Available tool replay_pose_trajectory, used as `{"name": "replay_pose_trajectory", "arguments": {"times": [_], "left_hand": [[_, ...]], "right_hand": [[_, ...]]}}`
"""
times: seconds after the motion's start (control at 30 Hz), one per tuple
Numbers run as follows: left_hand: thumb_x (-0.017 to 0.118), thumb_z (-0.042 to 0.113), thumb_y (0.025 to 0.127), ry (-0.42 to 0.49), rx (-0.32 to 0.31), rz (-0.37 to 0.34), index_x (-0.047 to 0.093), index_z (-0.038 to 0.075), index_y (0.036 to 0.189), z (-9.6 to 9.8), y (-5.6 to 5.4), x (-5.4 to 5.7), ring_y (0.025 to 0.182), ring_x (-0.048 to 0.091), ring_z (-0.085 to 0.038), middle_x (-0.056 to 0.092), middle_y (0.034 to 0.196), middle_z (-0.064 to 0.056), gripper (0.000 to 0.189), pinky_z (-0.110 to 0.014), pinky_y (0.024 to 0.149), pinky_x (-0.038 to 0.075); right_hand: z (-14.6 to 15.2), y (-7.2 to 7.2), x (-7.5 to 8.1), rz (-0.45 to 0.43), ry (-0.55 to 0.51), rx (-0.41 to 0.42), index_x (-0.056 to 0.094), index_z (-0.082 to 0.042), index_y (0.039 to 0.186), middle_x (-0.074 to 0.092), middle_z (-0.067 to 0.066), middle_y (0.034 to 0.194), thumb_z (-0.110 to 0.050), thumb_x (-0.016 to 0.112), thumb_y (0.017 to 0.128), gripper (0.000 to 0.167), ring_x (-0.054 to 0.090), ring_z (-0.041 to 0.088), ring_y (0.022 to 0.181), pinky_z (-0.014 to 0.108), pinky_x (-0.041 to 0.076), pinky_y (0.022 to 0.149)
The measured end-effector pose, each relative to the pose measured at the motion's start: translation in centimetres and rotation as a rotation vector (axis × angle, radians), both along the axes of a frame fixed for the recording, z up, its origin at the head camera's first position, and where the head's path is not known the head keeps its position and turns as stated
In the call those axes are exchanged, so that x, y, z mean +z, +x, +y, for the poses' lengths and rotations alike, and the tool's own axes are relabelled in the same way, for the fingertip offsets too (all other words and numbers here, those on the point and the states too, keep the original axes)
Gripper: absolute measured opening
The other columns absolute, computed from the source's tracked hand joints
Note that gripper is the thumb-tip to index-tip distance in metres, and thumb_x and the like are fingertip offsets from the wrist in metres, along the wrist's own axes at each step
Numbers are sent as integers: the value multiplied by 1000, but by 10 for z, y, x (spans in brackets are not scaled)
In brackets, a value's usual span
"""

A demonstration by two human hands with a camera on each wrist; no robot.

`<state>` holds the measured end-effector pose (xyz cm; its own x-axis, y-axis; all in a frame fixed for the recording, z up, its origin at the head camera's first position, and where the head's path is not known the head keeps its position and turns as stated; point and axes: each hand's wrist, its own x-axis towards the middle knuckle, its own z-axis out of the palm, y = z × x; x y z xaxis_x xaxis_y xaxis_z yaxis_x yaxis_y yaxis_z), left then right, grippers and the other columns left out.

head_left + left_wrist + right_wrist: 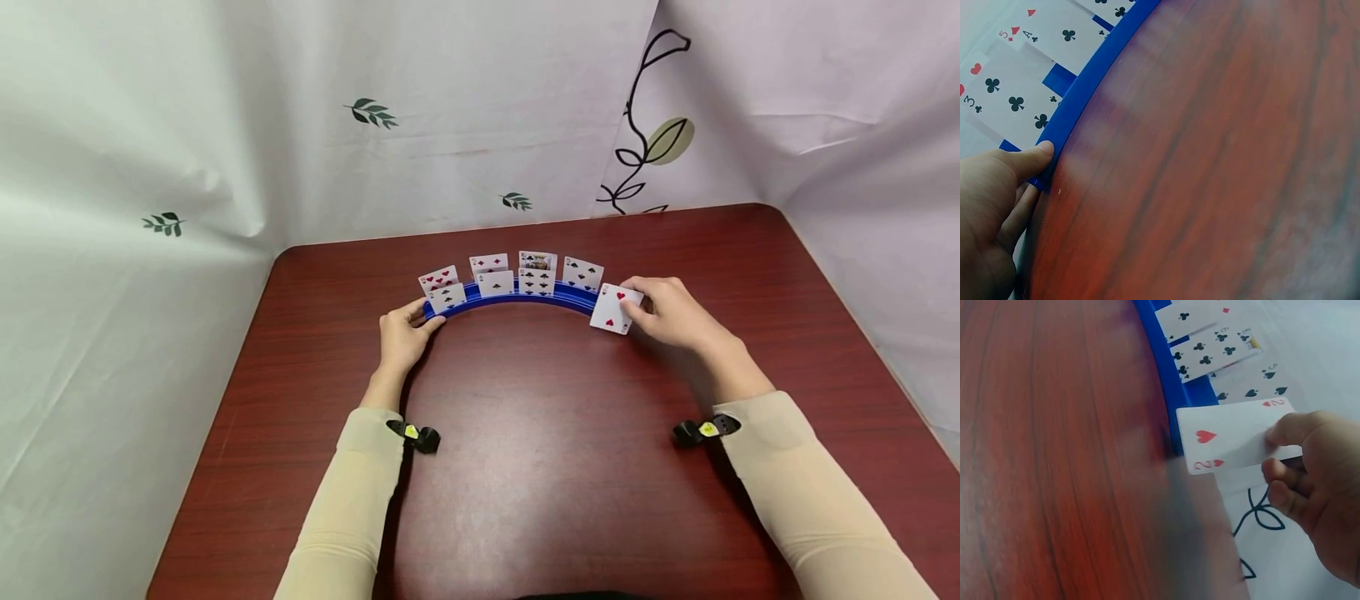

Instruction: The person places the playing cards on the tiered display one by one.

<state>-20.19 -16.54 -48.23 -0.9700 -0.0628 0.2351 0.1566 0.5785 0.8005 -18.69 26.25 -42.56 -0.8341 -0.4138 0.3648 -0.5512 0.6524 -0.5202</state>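
A curved blue card holder (487, 298) stands on the table with playing cards upright in two rows. My left hand (402, 337) grips its left end, thumb on the front edge beside the three of clubs (1013, 94). Between thumb and fingers, my right hand (670, 312) pinches a two of hearts (1235, 434). That card is tilted, face up, and overlaps the holder's right end in the head view. Nearest to it in the back row is the five of spades (582, 273). The front row also has an ace of clubs (496, 284) and a six of clubs (537, 282).
Behind the front cards stand a hearts card (438, 277), a diamonds card (489, 264) and a king (538, 259). The dark red wooden table (540, 467) reaches back to a white patterned curtain (450, 158), which also hangs along both sides.
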Motion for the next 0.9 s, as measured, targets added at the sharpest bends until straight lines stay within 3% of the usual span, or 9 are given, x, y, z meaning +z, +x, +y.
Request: {"name": "replay_pose_trajectory", "arguments": {"times": [0.27, 0.53, 0.9], "left_hand": [[83, 12, 86, 2, 0, -5, 69, -1, 128, 0, 0, 0, 103, 72, -32, 70, 114, -25, 46, -40, 86, 59], [82, 13, 86, 8, 1, -2, 69, 0, 129, -1, -1, 0, 103, 72, -31, 70, 115, -24, 46, -39, 86, 59], [83, 11, 85, 4, -4, 8, 69, -1, 128, 0, -1, -1, 103, 72, -32, 71, 114, -25, 47, -39, 86, 59]], "right_hand": [[-15, -3, 1, 143, -58, -89, 73, 4, 96, 69, 10, 73, -1, 76, 88, 10, 59, 17, 59, 28, 50, 53], [-29, -6, -2, 247, -109, -83, 76, 8, 98, 74, 19, 83, 4, 76, 86, 12, 69, 23, 62, 42, 58, 55], [-44, -11, -10, 276, -128, -63, 76, 10, 101, 75, 23, 92, 5, 76, 86, 16, 70, 28, 66, 45, 60, 60]]}}
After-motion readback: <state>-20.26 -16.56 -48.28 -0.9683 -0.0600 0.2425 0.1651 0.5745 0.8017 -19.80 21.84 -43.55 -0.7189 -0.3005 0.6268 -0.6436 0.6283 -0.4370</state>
